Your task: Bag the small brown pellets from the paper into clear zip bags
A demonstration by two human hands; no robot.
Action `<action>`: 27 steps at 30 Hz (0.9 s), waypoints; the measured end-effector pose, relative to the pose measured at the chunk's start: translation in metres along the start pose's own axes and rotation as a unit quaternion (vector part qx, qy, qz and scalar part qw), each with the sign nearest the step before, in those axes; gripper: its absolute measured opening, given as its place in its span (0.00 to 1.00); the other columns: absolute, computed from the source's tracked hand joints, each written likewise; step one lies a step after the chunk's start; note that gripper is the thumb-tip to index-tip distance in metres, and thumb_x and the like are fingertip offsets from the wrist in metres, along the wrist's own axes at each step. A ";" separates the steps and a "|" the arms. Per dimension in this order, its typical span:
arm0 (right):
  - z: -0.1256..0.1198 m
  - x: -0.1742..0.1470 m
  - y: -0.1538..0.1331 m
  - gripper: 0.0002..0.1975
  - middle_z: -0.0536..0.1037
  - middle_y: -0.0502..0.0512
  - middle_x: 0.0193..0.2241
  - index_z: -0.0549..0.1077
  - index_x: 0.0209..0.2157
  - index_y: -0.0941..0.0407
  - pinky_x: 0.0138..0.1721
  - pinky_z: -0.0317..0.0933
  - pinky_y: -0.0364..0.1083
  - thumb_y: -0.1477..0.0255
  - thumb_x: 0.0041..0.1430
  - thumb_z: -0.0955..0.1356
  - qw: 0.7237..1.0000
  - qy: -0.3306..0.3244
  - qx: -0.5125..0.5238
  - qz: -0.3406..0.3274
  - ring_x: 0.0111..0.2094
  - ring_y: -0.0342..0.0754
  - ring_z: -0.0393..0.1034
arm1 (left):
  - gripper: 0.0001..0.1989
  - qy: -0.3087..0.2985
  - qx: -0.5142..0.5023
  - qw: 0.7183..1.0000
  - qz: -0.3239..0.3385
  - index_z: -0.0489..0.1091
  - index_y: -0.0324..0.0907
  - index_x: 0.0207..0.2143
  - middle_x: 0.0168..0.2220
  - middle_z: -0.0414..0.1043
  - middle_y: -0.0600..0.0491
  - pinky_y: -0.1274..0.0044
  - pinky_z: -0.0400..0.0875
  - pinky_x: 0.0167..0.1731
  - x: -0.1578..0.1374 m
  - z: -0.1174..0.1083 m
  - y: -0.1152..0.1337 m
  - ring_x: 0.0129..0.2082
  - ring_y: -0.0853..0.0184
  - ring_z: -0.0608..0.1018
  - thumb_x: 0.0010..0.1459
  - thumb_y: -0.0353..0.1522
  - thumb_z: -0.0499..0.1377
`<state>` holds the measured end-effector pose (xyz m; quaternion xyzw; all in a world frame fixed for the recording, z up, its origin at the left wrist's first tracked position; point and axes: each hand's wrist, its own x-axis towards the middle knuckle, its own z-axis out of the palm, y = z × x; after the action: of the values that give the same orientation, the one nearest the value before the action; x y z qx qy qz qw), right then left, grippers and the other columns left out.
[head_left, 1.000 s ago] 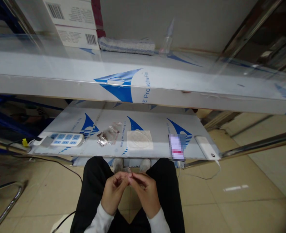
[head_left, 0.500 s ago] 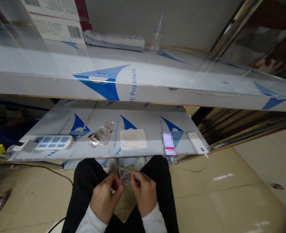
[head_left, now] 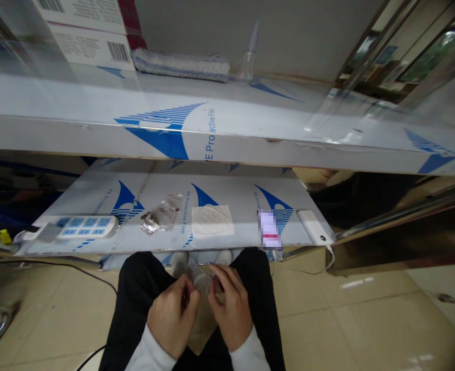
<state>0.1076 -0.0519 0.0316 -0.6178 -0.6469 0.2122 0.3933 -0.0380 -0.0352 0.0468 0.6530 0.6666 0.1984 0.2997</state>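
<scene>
Above my lap, a small clear plastic bag (head_left: 200, 281) is stretched between my hands. My left hand (head_left: 173, 314) pinches its left side, thumb against bent fingers. On the other side my right hand (head_left: 232, 309) grips the bag's edge between thumb and fingertips, with its forefinger lifted a little. Whatever the bag may contain is too blurred to make out. On the low shelf (head_left: 157, 180) in front lie another clear bag (head_left: 161, 215) with small brown items and a square white sheet (head_left: 212, 221).
A white power strip (head_left: 86, 226) lies at the shelf's left end. To the right are a blurred-out phone (head_left: 270, 229) and a white box (head_left: 314, 226) with a cable. Higher up, a ledge (head_left: 250, 113) holds boxes (head_left: 91, 46), a rolled towel (head_left: 183, 67) and a clear bottle (head_left: 248, 62).
My right hand's fingers have spread and shifted on the bag, which has turned a little. At the right, a dark panel has swung or slid, and outdoor light now shows at the upper right.
</scene>
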 end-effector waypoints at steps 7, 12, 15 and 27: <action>-0.004 -0.005 0.004 0.28 0.70 0.54 0.55 0.64 0.57 0.48 0.59 0.57 0.55 0.74 0.53 0.69 0.977 -0.096 0.186 -0.036 0.59 0.53 0.59 | 0.14 -0.001 -0.102 0.994 0.044 0.59 0.44 0.21 0.17 0.61 0.58 0.80 0.60 0.22 0.008 -0.016 0.009 0.18 0.70 0.67 0.56 0.40 0.49; 0.006 -0.005 0.003 0.38 0.70 0.58 0.52 0.65 0.55 0.49 0.55 0.60 0.55 0.68 0.39 0.77 0.971 -0.077 0.228 0.005 0.55 0.58 0.64 | 0.14 -0.031 -0.162 0.986 0.013 0.58 0.43 0.21 0.17 0.59 0.59 0.81 0.59 0.22 0.007 -0.022 0.006 0.19 0.72 0.66 0.56 0.40 0.50; 0.010 -0.001 -0.002 0.25 0.73 0.56 0.45 0.70 0.45 0.50 0.51 0.63 0.52 0.70 0.43 0.75 0.967 -0.028 0.251 0.019 0.49 0.54 0.68 | 0.13 -0.023 -0.173 0.984 0.021 0.58 0.42 0.21 0.18 0.58 0.59 0.81 0.58 0.21 0.005 -0.024 0.009 0.19 0.73 0.65 0.56 0.38 0.51; 0.030 0.034 0.038 0.20 0.78 0.57 0.40 0.70 0.46 0.55 0.47 0.67 0.51 0.66 0.51 0.72 0.921 0.038 0.369 0.118 0.44 0.51 0.73 | 0.14 0.184 -0.027 0.981 0.047 0.69 0.42 0.35 0.35 0.73 0.49 0.71 0.68 0.42 0.015 -0.003 -0.096 0.39 0.61 0.74 0.60 0.41 0.50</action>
<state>0.1108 -0.0074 -0.0067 -0.5085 -0.4294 0.4572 0.5899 -0.1119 -0.0262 -0.0159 0.6279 0.6732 0.3470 0.1792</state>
